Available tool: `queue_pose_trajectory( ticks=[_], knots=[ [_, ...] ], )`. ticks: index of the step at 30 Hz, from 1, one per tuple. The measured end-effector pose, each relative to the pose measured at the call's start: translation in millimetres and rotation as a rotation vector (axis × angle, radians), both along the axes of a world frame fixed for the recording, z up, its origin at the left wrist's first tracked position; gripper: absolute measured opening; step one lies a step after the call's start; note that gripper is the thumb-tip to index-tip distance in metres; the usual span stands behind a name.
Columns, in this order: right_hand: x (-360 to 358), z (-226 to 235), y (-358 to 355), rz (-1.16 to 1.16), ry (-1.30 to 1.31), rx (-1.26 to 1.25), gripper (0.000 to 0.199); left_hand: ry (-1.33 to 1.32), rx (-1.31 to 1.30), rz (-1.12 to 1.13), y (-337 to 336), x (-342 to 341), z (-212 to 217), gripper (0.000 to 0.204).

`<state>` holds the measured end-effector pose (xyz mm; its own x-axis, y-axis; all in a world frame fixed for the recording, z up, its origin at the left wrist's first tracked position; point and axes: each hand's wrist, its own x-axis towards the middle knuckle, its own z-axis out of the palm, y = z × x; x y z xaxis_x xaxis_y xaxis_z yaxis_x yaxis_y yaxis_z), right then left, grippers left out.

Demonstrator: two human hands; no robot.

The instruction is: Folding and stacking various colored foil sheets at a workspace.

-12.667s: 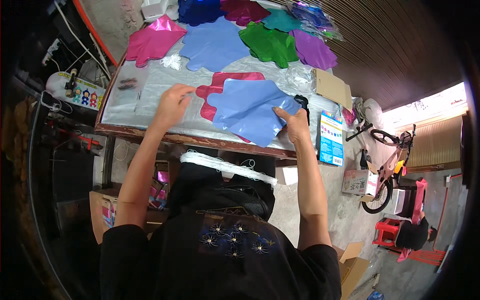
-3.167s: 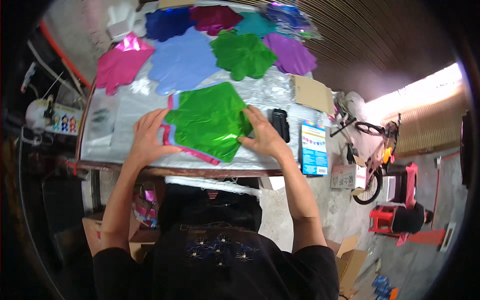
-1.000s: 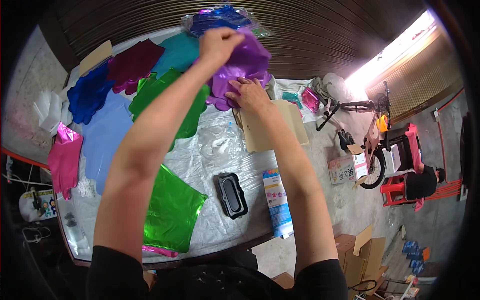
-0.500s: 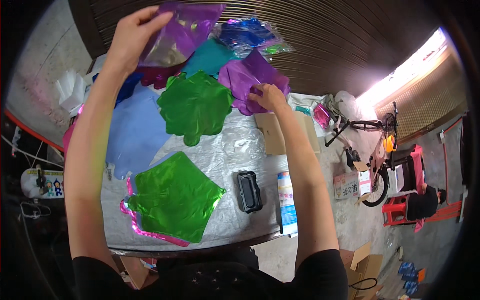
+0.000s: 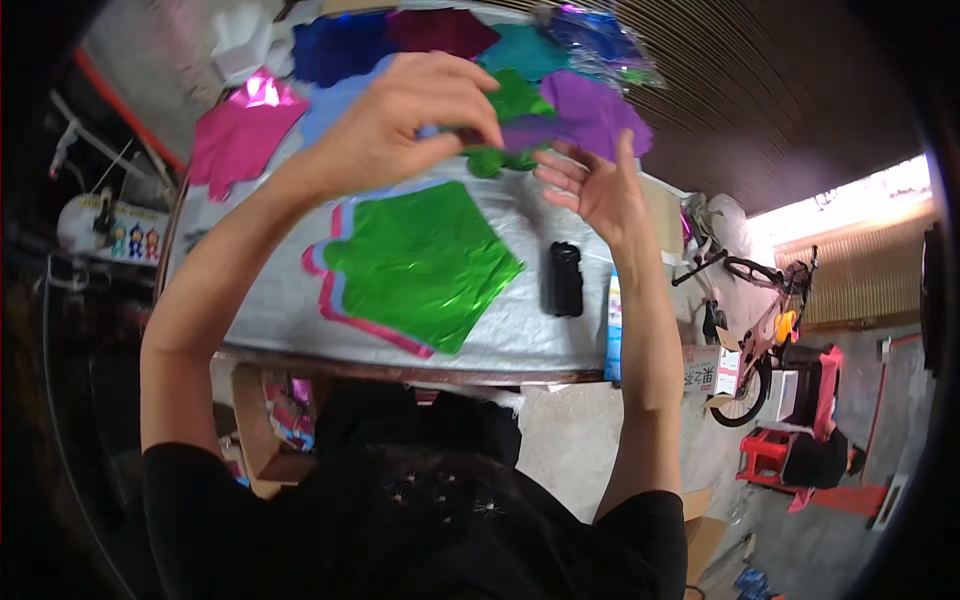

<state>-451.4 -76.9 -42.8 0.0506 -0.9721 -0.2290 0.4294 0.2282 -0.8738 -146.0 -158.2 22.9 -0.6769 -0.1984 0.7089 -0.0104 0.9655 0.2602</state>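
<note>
My left hand (image 5: 425, 120) is over the middle of the table, fingers curled in a pinch on a flat purple foil balloon (image 5: 528, 133), which is seen nearly edge-on and blurred. My right hand (image 5: 595, 188) is just right of it, palm turned up and fingers spread, holding nothing. Below the hands lies a stack of flat foil balloons with a shiny green one (image 5: 425, 265) on top; light blue and pink edges show at its left. More purple foil balloons (image 5: 600, 110) lie beyond my right hand. A green foil pile (image 5: 515, 95) is partly hidden behind the hands.
Pink (image 5: 245, 135), dark blue (image 5: 340, 50), dark red (image 5: 440, 32) and teal (image 5: 520, 50) foil piles line the table's far and left sides. A black device (image 5: 565, 278) and a blue-white box (image 5: 613, 325) are at right. A bicycle (image 5: 760, 330) and a seated person (image 5: 815, 458) are farther right.
My left hand has brought the purple foil balloon from the far left toward the middle. My right hand has lifted off the purple pile and turned palm up. The view has shifted toward me.
</note>
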Motion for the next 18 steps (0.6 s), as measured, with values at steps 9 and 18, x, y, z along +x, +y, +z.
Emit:
queue_pose_trajectory(
  ticks=[9, 18],
  knots=[
    [87, -41, 86, -0.198, 0.133, 0.18, 0.057, -0.215, -0.077, -0.177, 74, 75, -57, 0.026],
    [125, -95, 118, -0.189, 0.308, 0.124, 0.008, -0.154, 0.496, 0.324, 88, 181, -149, 0.047]
  ],
)
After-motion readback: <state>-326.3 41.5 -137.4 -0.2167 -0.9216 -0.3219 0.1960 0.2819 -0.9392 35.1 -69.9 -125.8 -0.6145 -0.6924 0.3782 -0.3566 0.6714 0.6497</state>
